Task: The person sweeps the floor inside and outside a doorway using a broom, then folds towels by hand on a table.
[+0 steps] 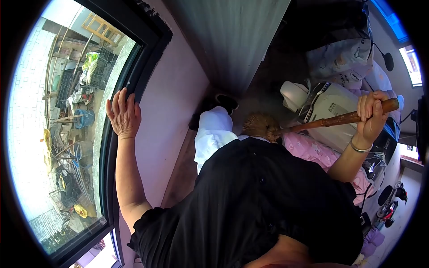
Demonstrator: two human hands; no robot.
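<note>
My left hand (pixel 124 114) lies against the dark window frame (pixel 117 152), its fingers stretched out and slightly apart, holding nothing. In my right hand (pixel 372 117) is the brown wooden handle of a broom (pixel 328 121), gripped near its thick end. The handle slants across the front of my body, and the tan bristle head (pixel 260 125) sits low, close to my light trousers (pixel 215 134). Whether the bristles touch the floor I cannot tell. A metal bangle (pixel 360 148) circles my right wrist.
A grey panel (pixel 228 40) stands ahead beside the pale wall (pixel 172 89). To the right are a large beige case (pixel 333 111), a pink patterned cloth (pixel 310 149) and a printed bag (pixel 342 62). Beyond the window glass lie poles, a blue bucket (pixel 84 119) and clutter.
</note>
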